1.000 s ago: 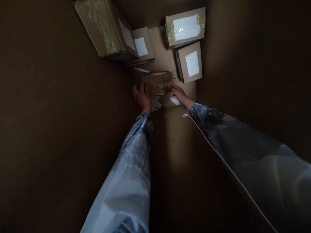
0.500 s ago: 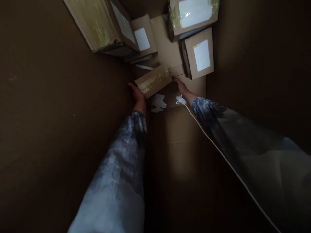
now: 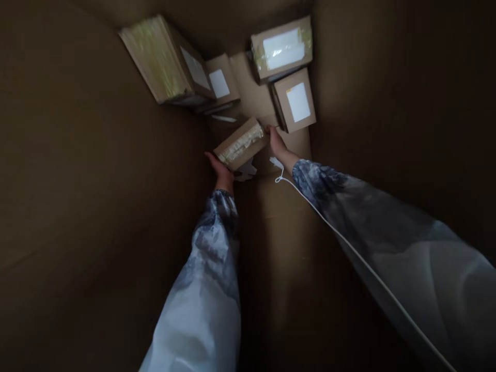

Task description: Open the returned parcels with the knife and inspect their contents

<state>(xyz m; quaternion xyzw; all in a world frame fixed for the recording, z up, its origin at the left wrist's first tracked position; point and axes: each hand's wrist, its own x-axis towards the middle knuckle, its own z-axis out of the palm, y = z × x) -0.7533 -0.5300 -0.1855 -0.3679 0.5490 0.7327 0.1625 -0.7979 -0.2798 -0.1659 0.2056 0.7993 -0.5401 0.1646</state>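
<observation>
Between my two hands, tilted up toward its right end, is a small brown cardboard box [image 3: 241, 143] with shiny tape along its face. My left hand [image 3: 220, 169] supports its lower left end, palm against the box and thumb apart. At the upper right end, my right hand [image 3: 277, 142] grips the box with the fingers partly hidden behind it. Torn white paper [image 3: 247, 169] lies just below the box. A white cord [image 3: 310, 204] with a small loop runs from near my right wrist down along my right sleeve.
Tall cardboard walls [image 3: 96, 155] enclose the deep space on both sides. A large taped carton [image 3: 155, 59] and a labelled box [image 3: 225, 77] stand at the back left. At the back right are a taped box [image 3: 284, 49] and another labelled box [image 3: 296, 101].
The small box has tilted, showing more of its taped face, and both hands have moved with it. My view has shifted back, so the surrounding boxes look smaller.
</observation>
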